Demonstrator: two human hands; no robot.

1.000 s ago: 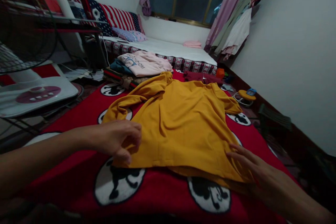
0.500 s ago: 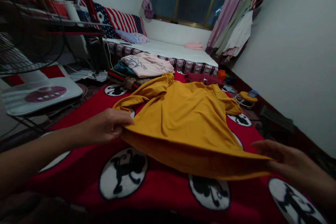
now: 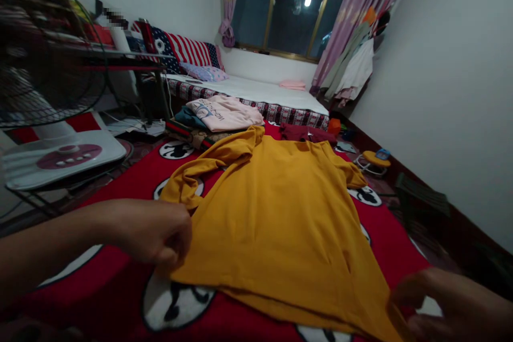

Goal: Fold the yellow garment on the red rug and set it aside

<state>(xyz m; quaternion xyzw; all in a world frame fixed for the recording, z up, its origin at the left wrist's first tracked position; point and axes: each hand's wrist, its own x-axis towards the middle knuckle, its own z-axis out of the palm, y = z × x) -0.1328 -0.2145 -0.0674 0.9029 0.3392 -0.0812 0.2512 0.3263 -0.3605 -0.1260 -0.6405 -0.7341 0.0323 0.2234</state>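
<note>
A mustard-yellow long-sleeved shirt (image 3: 276,214) lies spread on a red blanket (image 3: 116,278) patterned with white ovals and black figures. Its hem faces me, and its left sleeve is bunched beside the body. My left hand (image 3: 156,232) is closed on the hem's left corner, fingers curled down over the cloth. At the lower right, my right hand (image 3: 444,299) pinches the opposite hem corner between thumb and fingers. The fabric is fairly flat between both hands, with light creases on the right.
Folded clothes with a pale pink top (image 3: 226,112) and a maroon garment (image 3: 306,132) lie at the blanket's far end. A fan (image 3: 68,155) stands at left. Behind is a bed (image 3: 256,88); on the right are a yellow stool (image 3: 374,158) and a dark green stool (image 3: 422,192).
Both hands have come down and nearer to me with the hem. The shirt's lifted, gaping bottom edge now rests lower and flatter on the blanket. The view has tilted slightly.
</note>
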